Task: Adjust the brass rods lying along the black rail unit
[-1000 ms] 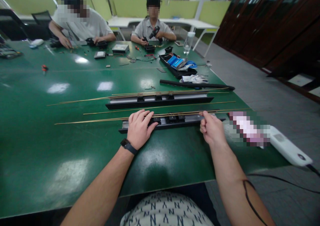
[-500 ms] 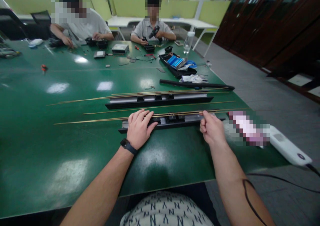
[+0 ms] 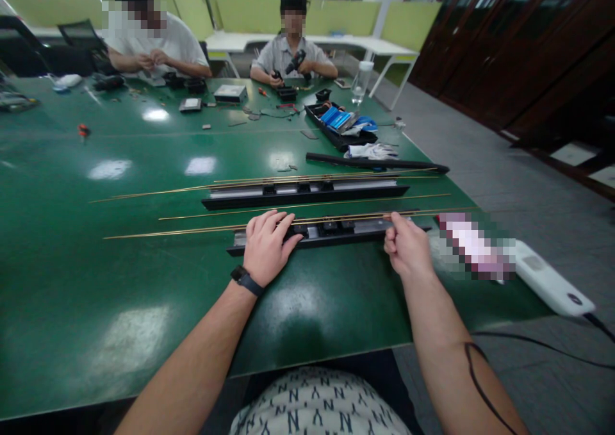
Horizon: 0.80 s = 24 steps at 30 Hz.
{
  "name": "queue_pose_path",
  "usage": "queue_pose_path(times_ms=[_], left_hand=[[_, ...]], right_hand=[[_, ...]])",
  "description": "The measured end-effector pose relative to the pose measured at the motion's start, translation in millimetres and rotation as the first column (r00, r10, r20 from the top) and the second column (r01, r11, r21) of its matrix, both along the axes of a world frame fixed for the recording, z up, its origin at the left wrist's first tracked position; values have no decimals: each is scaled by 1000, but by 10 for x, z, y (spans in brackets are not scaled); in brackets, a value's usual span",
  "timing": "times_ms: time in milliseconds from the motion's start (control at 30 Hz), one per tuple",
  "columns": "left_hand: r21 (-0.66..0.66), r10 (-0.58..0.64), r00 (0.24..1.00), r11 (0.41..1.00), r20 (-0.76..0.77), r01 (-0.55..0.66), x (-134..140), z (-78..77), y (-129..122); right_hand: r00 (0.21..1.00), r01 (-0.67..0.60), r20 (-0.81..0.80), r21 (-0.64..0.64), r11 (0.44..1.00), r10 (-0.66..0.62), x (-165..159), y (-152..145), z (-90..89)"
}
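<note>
Across the near black rail [image 3: 369,233], a long channel with a silvery inside and black blocks, lie thin brass-coloured rods [image 3: 202,230] that stick out past both ends. My left hand [image 3: 269,243] rests on the rail's left part, fingers stretched over the rods and thumb apart on the near side. Near the right end, my right hand [image 3: 406,243] is closed, its thumb and index finger at the rods in a pinch. Its other fingers are curled in. The exact fingertip contact is too small to make out.
Behind lies a second black rail [image 3: 307,198] with more rods, then a long black bar [image 3: 375,161], white gloves [image 3: 372,151] and a black tray [image 3: 343,141]. A white device [image 3: 548,278] with a cable lies right. Two people work at the far side of the green table [image 3: 144,281].
My hands, the rail and the rods look unmoved. Across the table, the left person's hands have come up together off the tabletop.
</note>
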<state>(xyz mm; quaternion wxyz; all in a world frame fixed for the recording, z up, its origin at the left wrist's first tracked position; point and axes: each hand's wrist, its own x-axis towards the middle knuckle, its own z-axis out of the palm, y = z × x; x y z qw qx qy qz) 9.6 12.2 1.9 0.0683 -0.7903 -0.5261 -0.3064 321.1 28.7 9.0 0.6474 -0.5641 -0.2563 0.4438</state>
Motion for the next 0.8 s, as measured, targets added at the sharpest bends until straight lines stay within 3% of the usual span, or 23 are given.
queue_pose_path(times_ms=[300,800], left_hand=[[-19,2,1000,1000,13,-2,-3,-1,-1],[-12,10,1000,1000,3,-10,-2,-7,-3]], right_hand=[[999,40,11,7,999,-40,16,10,10],[999,-49,8,-39,998,49,5,4,-5]])
